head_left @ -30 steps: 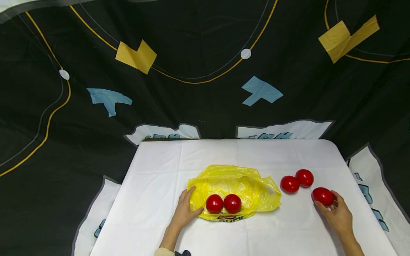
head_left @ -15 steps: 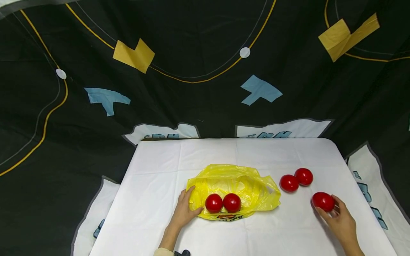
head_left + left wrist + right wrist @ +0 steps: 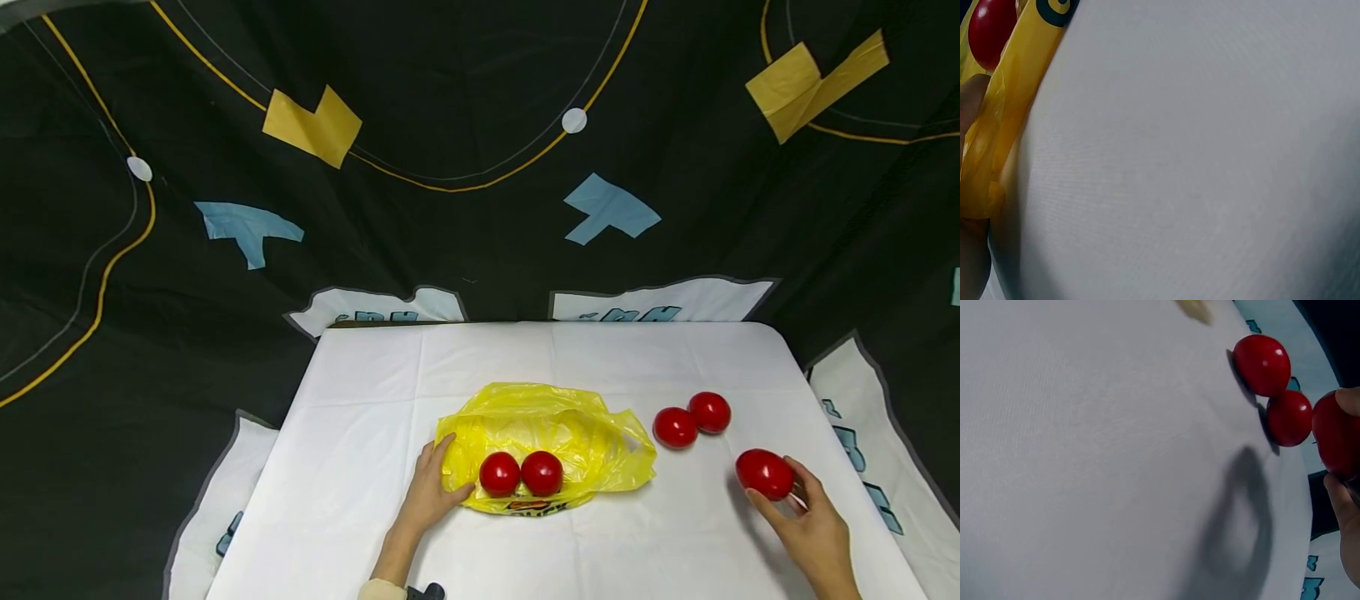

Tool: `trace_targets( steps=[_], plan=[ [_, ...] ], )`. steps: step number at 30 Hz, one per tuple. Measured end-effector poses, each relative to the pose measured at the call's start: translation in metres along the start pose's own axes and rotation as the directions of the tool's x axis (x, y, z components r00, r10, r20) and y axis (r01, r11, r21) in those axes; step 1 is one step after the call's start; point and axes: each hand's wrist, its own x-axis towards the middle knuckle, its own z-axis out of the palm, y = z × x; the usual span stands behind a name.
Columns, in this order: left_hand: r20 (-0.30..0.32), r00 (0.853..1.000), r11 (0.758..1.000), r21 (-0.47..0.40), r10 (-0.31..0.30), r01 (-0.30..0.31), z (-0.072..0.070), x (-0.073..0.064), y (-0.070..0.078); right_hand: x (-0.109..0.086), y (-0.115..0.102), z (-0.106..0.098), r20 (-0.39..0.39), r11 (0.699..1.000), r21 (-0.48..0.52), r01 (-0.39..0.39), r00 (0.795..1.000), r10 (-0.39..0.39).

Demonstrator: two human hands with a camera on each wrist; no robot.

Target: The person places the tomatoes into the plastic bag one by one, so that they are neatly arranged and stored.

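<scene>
A yellow plastic bag (image 3: 588,446) lies spread on the white-covered table. Two glossy red balls (image 3: 542,473) sit side by side at its front, behind a raised fold of plastic. My left hand (image 3: 429,492) holds the bag's left end between thumb and fingers; the left wrist view shows the thumb (image 3: 972,100) against the yellow plastic. At the right, my right hand (image 3: 813,525) grips another glossy red ball (image 3: 764,474), raised off the cloth with a shadow beneath. Fingertips behind that ball are partly hidden.
Two more red balls (image 3: 675,427) rest touching each other on the white tablecloth (image 3: 367,433), between the bag and my right hand. A black curtain (image 3: 465,242) with coloured patches hangs behind the table and around its sides.
My right hand has lifted the red ball from the cloth and carried it slightly right and nearer to me. The left hand and bag have stayed put.
</scene>
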Motion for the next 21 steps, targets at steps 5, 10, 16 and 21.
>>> trace_targets(
  steps=[5, 10, 16, 21],
  plan=[
    [0.000, 1.000, 1.000, -0.002, -0.002, 0.002, 0.001, 0.000, 0.000, -0.008, -0.014, -0.004, 0.003, 0.998, -0.004, 0.066, 0.998, -0.066],
    [-0.002, 1.000, 1.000, 0.007, -0.002, 0.002, 0.000, 0.001, 0.001, -0.017, -0.032, -0.001, 0.018, 0.977, -0.023, 0.211, 0.977, -0.210],
    [0.001, 1.000, 1.000, 0.009, 0.002, -0.003, -0.001, 0.000, 0.002, -0.024, -0.050, 0.012, 0.051, 0.906, -0.057, 0.419, 0.908, -0.417],
    [0.002, 1.000, 1.000, 0.009, -0.001, 0.001, -0.002, 0.000, 0.003, -0.027, -0.061, 0.027, 0.072, 0.845, -0.018, 0.534, 0.844, -0.532]
  ],
)
